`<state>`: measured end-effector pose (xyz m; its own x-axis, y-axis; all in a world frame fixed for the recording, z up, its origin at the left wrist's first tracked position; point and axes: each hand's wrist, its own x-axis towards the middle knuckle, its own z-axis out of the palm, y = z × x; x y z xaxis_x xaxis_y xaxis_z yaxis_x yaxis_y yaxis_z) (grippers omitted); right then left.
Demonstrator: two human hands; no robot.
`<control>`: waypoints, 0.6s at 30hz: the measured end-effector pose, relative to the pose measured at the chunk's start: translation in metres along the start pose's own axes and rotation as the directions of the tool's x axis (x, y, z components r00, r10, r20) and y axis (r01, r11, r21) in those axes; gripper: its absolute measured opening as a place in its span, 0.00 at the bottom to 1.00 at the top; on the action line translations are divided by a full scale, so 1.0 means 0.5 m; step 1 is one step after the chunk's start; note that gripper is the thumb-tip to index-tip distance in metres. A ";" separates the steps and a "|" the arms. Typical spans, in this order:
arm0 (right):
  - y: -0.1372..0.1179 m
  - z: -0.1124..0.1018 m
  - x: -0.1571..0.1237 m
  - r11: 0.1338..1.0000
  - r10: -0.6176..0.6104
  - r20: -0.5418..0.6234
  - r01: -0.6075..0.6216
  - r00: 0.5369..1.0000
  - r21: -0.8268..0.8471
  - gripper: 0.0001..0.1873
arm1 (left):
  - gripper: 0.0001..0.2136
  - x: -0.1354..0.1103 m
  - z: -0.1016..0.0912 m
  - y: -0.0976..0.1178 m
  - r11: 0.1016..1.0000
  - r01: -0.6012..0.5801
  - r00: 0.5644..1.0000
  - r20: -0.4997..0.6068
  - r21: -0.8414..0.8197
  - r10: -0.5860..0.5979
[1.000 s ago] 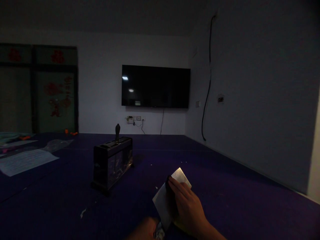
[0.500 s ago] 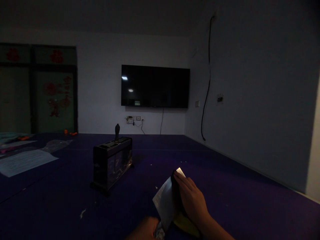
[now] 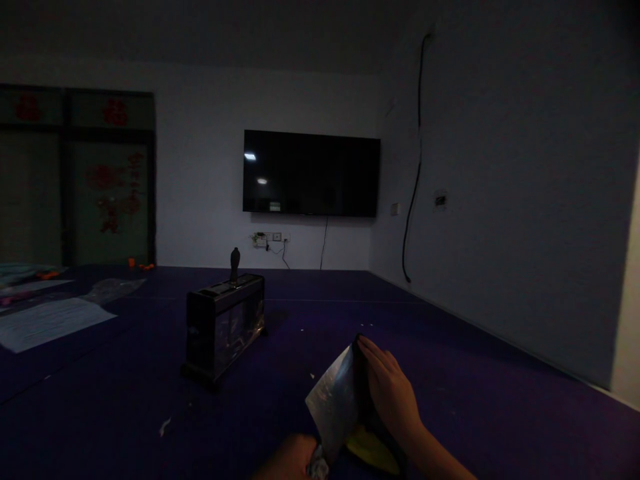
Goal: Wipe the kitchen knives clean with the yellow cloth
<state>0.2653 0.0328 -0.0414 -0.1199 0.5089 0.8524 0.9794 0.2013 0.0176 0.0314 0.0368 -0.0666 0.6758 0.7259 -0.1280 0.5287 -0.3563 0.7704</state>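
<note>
A broad, shiny cleaver (image 3: 333, 397) is held near the bottom middle, its blade tilted upward. My left hand (image 3: 293, 457) is closed round its lower end, where part of the handle (image 3: 319, 462) looks pale and crinkled. Against the blade's right side my right hand (image 3: 393, 390) presses a dark cloth (image 3: 361, 383), fingers together and pointing to the blade's far end. A yellow piece (image 3: 373, 450) hangs under that hand; whether it belongs to the cloth I cannot tell. To the left stands a dark knife block (image 3: 225, 327) with one black handle (image 3: 235, 263) sticking up.
A dark purple table surface (image 3: 450, 373) spreads all round. Printed paper (image 3: 53, 323) and clear plastic (image 3: 113, 290) lie at the left, with small orange items (image 3: 140, 265) farther back. Scraps dot the surface. A television (image 3: 311, 173) and a hanging cable (image 3: 415, 187) are on the walls.
My right hand and the dark cloth have shifted slightly right across the blade, so more of its face shows. My left hand keeps nearly the same place.
</note>
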 end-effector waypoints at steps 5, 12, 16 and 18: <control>-0.005 0.008 -0.012 0.999 -0.012 -0.019 0.011 1.000 -0.042 0.24 | 0.07 -0.003 0.002 -0.001 0.999 0.003 1.000 -0.016 -0.048 -0.003; -0.023 -0.004 -0.013 0.995 -0.068 0.002 0.068 0.998 -0.076 0.29 | 0.06 -0.004 0.004 0.000 0.995 -0.003 1.000 -0.012 -0.103 0.002; -0.036 -0.011 -0.011 0.996 -0.071 0.006 0.071 0.997 -0.046 0.29 | 0.06 0.000 0.003 -0.003 0.994 -0.052 0.999 -0.010 -0.093 0.051; -0.044 -0.013 -0.013 0.996 -0.085 0.010 0.085 0.996 -0.031 0.29 | 0.05 0.001 0.002 -0.003 0.994 -0.057 0.998 0.014 -0.097 0.059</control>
<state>0.2456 0.0198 -0.0439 -0.2042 0.4986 0.8424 0.9702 0.2177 0.1063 0.0315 0.0371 -0.0683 0.7127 0.6955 -0.0910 0.4371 -0.3389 0.8331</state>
